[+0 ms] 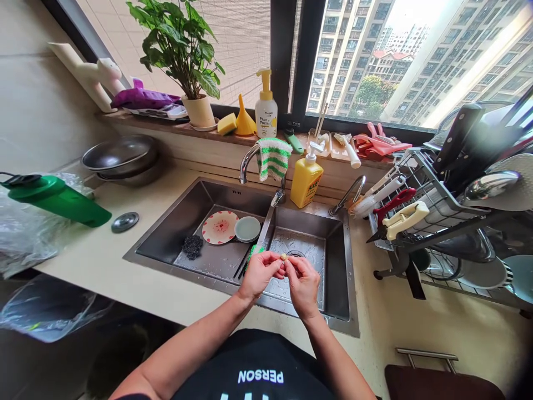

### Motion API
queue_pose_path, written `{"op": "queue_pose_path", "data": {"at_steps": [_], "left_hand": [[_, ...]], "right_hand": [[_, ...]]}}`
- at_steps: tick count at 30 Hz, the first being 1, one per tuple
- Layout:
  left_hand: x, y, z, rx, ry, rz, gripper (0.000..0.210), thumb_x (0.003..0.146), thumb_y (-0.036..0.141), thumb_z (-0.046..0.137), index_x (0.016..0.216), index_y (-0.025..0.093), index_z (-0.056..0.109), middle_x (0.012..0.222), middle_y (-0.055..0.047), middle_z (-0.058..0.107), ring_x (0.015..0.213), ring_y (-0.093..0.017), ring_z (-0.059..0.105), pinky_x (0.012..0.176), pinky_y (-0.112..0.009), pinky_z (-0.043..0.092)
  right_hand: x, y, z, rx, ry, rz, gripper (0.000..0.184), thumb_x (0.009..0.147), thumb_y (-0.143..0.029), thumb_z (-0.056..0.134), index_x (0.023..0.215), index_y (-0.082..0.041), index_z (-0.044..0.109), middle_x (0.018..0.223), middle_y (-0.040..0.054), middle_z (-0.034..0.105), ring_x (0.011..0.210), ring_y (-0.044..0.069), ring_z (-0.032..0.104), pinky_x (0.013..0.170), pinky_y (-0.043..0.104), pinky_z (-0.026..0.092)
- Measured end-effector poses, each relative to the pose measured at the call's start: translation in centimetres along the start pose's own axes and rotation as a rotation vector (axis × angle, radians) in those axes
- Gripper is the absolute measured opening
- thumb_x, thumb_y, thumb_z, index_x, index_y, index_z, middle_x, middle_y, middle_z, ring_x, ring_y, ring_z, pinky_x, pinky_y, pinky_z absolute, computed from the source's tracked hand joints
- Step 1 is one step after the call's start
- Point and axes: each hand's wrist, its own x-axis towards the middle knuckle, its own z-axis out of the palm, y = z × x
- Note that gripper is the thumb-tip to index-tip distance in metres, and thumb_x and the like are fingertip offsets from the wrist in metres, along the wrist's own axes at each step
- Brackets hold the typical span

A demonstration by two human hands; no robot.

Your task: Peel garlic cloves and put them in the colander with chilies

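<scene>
Over the right sink basin, my left hand and my right hand meet, fingertips pinched together. Between them is a small pale-yellow piece, about the size of a garlic clove; its exact kind is too small to make out. Both hands are closed on it. Below lies the wet basin floor, with the drain partly behind my fingers. Just left of my left hand a green scrubbing cloth and dark chopsticks show in the left basin, partly hidden.
The left basin holds a red-patterned plate, a small pale dish and a black steel-wool scrubber. Behind stand a faucet draped with a striped cloth and a yellow soap bottle. A loaded dish rack stands right.
</scene>
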Motion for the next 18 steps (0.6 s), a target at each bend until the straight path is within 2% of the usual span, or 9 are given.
{"op": "queue_pose_path", "data": {"at_steps": [3, 7, 13, 18], "left_hand": [[0.0, 0.0, -0.1, 0.002, 0.01, 0.0, 0.026, 0.063, 0.032, 0.074, 0.071, 0.009, 0.065, 0.056, -0.001, 0.063, 0.049, -0.011, 0.06, 0.048, -0.021, 0.052], [-0.3, 0.6, -0.3, -0.022, -0.036, -0.046, 0.029, 0.062, 0.033, 0.076, 0.075, 0.008, 0.066, 0.059, -0.003, 0.065, 0.052, -0.011, 0.061, 0.051, -0.021, 0.054], [-0.4, 1.0, -0.3, -0.023, -0.041, -0.04, 0.031, 0.061, 0.033, 0.077, 0.075, 0.008, 0.066, 0.059, -0.003, 0.065, 0.052, -0.01, 0.06, 0.052, -0.021, 0.054], [-0.4, 0.6, -0.2, 0.013, -0.023, -0.016, 0.024, 0.064, 0.029, 0.073, 0.072, 0.008, 0.064, 0.055, -0.002, 0.063, 0.049, -0.009, 0.059, 0.049, -0.02, 0.052]], "right_hand": [[0.1, 0.2, -0.1, 0.061, -0.028, 0.065, 0.018, 0.085, -0.028, 0.056, 0.08, -0.019, 0.071, 0.077, 0.0059, 0.067, 0.069, 0.017, 0.061, 0.061, 0.027, 0.051], [0.1, 0.3, -0.4, 0.152, -0.078, 0.137, 0.019, 0.084, -0.03, 0.057, 0.081, -0.018, 0.071, 0.077, 0.0052, 0.066, 0.062, 0.015, 0.059, 0.053, 0.025, 0.049], [0.0, 0.0, -0.6, 0.049, -0.044, 0.01, 0.018, 0.085, -0.028, 0.056, 0.082, -0.019, 0.071, 0.078, 0.0061, 0.065, 0.07, 0.017, 0.06, 0.06, 0.027, 0.049], [0.0, 0.1, -0.5, 0.087, -0.075, 0.055, 0.018, 0.084, -0.029, 0.057, 0.084, -0.019, 0.072, 0.079, 0.0061, 0.065, 0.068, 0.016, 0.059, 0.058, 0.026, 0.048]]}}
